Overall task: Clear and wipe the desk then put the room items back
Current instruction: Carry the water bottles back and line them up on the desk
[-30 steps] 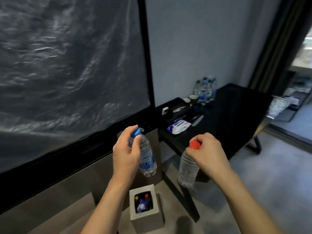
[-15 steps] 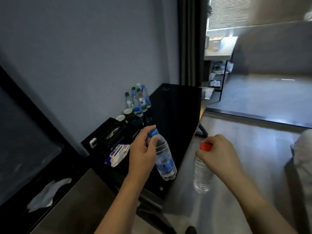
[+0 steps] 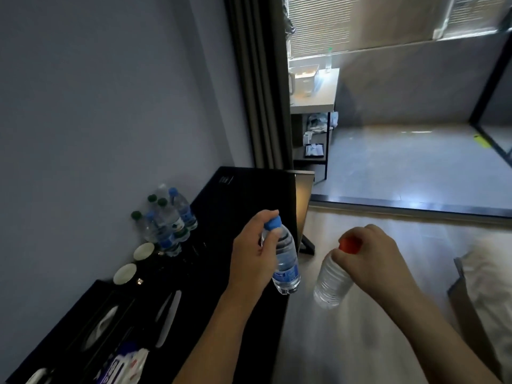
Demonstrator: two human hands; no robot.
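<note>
The left hand (image 3: 253,253) is curled around the neck of a small water bottle with a blue cap (image 3: 282,256), and the bottle hangs down from the fingers, tilted a little, just over the front edge of the black counter (image 3: 243,195). The right hand (image 3: 368,256) grips the top of a clear bottle with a red cap (image 3: 331,281) — this one hangs over the pale floor (image 3: 346,342), beside the counter and not touching it. The two bottles are near each other but apart. At the back of the counter, against the grey wall (image 3: 97,106), stands a group of water bottles (image 3: 166,220), some with green caps and some with blue. Just in front of them sit two white cups (image 3: 135,260). Closer to the camera there is a dark tray (image 3: 91,322) with some pale things in it that are too dim to tell, and a pack of wipes (image 3: 124,364) lies at the near end. A white bed corner (image 3: 487,286) shows at the right — past a dark curtain (image 3: 257,79) is a bright room with a pale table (image 3: 313,98).
</note>
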